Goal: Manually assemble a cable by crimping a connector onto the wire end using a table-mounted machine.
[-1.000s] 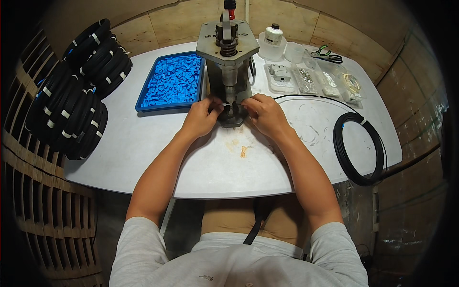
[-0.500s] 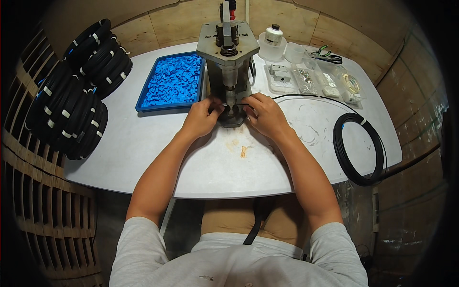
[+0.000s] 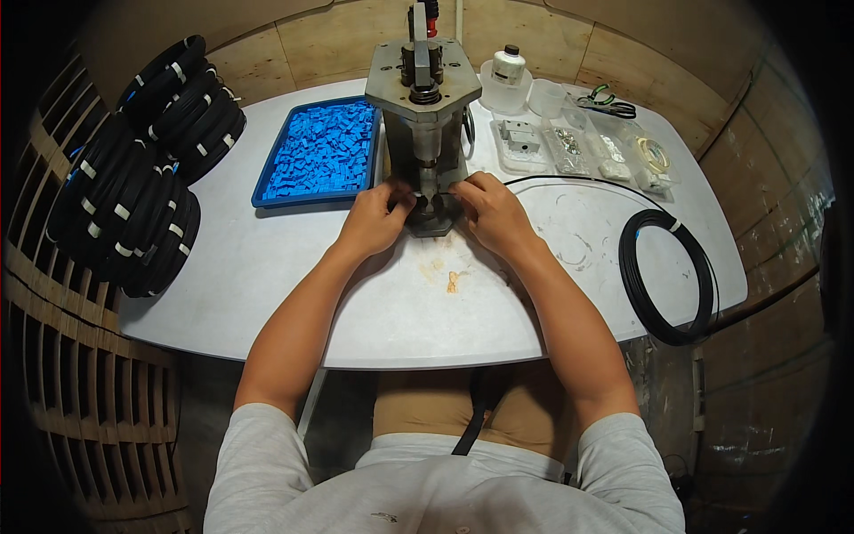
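A grey metal bench press (image 3: 425, 107) stands upright in the middle of the table. Both hands are at its lower end, one on each side of the ram. My left hand (image 3: 377, 218) is closed in a pinch at the left of the die; what its fingertips hold is hidden. On the other side my right hand (image 3: 491, 212) pinches the end part of a black cable (image 3: 569, 176) beside the die. That cable curves off to the right and runs into a black coil (image 3: 630, 276) at the table's right edge.
A blue tray (image 3: 258, 191) full of small blue pieces (image 3: 322, 147) lies left of the press. Stacks of black cable coils (image 3: 124, 205) fill the far left. At the back right are a white bottle (image 3: 509, 67), clear containers (image 3: 567, 151) and pliers (image 3: 609, 105).
My right hand has shifted very slightly toward the press's die with the cable. The left hand stays almost where it was.
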Motion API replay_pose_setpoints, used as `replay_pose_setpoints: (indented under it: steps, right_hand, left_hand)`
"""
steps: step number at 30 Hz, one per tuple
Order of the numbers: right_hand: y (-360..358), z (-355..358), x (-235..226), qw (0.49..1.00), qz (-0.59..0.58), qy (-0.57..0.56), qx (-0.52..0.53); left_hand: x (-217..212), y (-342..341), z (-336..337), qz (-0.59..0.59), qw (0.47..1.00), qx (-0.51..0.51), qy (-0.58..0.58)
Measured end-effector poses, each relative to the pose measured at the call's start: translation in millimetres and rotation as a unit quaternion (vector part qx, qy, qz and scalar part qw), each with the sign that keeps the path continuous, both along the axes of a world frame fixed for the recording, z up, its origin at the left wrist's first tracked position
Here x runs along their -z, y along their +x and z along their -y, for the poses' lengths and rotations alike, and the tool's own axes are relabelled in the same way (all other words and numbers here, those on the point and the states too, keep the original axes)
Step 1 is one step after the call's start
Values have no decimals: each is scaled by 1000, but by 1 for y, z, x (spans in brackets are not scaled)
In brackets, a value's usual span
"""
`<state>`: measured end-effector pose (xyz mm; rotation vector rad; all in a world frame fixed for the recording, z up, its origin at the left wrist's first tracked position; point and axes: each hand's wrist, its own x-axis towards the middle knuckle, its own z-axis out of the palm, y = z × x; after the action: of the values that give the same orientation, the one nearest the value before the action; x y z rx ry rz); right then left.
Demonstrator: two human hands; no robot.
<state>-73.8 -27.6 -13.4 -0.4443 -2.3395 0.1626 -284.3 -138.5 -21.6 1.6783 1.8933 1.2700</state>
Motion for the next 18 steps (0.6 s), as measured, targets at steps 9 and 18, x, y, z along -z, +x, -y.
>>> replay_pose_setpoints:
  steps: [9,18]
  right_hand:
    - [-1,0,-2,1000,2,31,-3]
    - [-2,2,-1,1000,18,10,13]
  left_hand:
    - [-1,1,2,15,1000,17,5]
    - [2,-1,-1,5,1000,5,-2]
